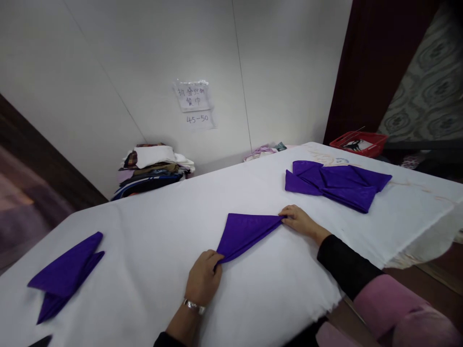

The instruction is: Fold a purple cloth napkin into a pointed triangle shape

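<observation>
A purple cloth napkin [249, 231], folded into a triangle, lies on the white-covered table [162, 231] in front of me. My left hand [204, 277], with a metal band at the wrist, pinches its near left corner. At the far right corner, my right hand [298, 220] grips the tip between thumb and fingers. The folded edge facing me runs between both hands, and the third corner points away. More folded purple napkins [336, 185] overlap in a pile beyond my right hand. Another folded purple napkin [68, 272] rests at the table's left side.
Stacked folded clothes [154, 168] stand behind the table's far edge, against the white wall. Pinkish cloth [264, 152] shows farther right. A red basket [358, 143] with items inside sits past the far right corner. A handwritten paper sign [193, 96] hangs on the wall.
</observation>
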Tool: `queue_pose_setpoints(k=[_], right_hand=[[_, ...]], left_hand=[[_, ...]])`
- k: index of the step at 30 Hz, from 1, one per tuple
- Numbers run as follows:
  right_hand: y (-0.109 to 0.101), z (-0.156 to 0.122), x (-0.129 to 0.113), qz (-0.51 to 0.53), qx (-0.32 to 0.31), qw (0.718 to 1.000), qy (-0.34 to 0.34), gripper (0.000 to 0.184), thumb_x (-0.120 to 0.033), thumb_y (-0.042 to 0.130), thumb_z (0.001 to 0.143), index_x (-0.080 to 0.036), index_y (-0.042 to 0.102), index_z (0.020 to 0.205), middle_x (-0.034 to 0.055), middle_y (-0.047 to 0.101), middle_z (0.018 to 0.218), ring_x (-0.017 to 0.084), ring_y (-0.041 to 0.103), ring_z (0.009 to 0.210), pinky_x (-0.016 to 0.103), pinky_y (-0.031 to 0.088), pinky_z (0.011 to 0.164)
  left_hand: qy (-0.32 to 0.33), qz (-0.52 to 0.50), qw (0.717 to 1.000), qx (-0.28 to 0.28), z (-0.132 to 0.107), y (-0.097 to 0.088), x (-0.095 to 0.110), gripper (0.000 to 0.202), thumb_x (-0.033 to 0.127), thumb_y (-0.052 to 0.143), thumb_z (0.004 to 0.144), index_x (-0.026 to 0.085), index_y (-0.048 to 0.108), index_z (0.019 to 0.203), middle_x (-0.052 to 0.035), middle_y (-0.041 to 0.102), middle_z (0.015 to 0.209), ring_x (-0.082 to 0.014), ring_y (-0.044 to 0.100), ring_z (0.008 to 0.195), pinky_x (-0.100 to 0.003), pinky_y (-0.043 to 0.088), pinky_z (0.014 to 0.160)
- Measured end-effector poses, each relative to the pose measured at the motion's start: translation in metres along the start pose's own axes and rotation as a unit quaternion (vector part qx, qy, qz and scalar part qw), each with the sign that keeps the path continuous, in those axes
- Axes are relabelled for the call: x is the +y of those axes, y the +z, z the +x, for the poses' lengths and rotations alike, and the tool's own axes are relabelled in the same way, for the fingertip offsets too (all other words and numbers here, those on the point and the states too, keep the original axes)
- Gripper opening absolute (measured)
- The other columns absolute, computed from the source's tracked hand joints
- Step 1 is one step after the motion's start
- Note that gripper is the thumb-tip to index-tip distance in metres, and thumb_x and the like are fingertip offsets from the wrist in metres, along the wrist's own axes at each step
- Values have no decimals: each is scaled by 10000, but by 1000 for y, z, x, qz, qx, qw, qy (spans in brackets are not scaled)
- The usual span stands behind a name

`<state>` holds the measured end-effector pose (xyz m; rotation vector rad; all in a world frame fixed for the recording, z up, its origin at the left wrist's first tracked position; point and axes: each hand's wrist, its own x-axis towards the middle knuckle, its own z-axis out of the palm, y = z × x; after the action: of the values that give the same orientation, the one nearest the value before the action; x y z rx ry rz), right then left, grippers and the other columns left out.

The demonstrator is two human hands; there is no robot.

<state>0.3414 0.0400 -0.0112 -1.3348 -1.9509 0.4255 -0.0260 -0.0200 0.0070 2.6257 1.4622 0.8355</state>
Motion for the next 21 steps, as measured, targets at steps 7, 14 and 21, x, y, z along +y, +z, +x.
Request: queue_pose_setpoints(k=[7,14,21], right_hand=[[7,3,1,3,21,999,26,198,-241,489,800,-217,685,821,38,660,790,203,563,785,364,447,751],[2,-3,7,44,4,999,31,328,-132,501,710,-221,672,975,41,660,978,194,586,920,345,450,859],[1,-6,8,97,-14,995,32,289,-239,616,699,-230,676,981,46,646,997,213,596,916,344,466,849]], left_hand=[[-1,17,1000,-9,0,-2,4,275,62,451,737,221,614,890,-15,624,861,-165,586,820,-301,503,735],[-20,20,1000,-9,-3,0,3,259,81,465,743,216,617,902,-19,624,875,-166,584,829,-300,505,733],[-13,28,1000,5,-4,3,1,255,89,466,749,217,624,903,-15,628,861,-165,589,817,-291,511,717]])
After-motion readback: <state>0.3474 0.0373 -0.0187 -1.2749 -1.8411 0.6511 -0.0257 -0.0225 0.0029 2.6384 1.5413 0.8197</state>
